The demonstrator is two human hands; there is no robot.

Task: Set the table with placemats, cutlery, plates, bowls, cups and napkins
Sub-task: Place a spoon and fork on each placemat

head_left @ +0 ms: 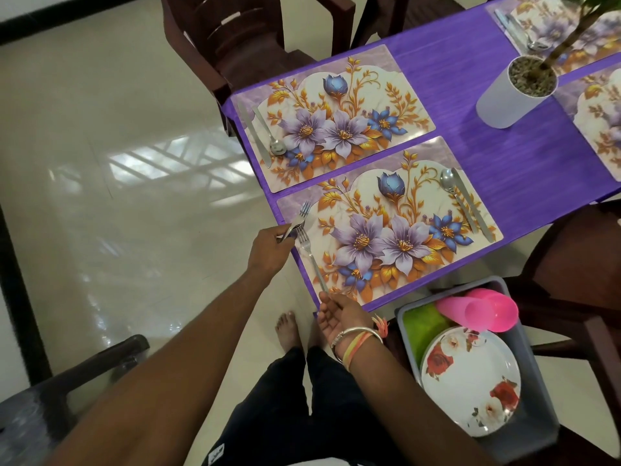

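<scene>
Fork-laying at the nearest setting on the purple-covered desk (470,95). A slim silver metal fork (312,260) lies along the left short edge of the nearest rectangular floral placemat (386,230). Its long axis runs parallel to that edge, tines pointing away from the person and handle toward the desk's near edge. The right hand (339,312) meets the handle tip, fingers loosely curled; whether they pinch or merely touch it cannot be told. The left hand (270,248) has its fingers clenched around spare silver forks (297,222), just beside the laid fork's tines. Done well, the fork sits wholly on the mat, parallel with the steel spoon (453,193) and table knife (473,206) opposite.
</scene>
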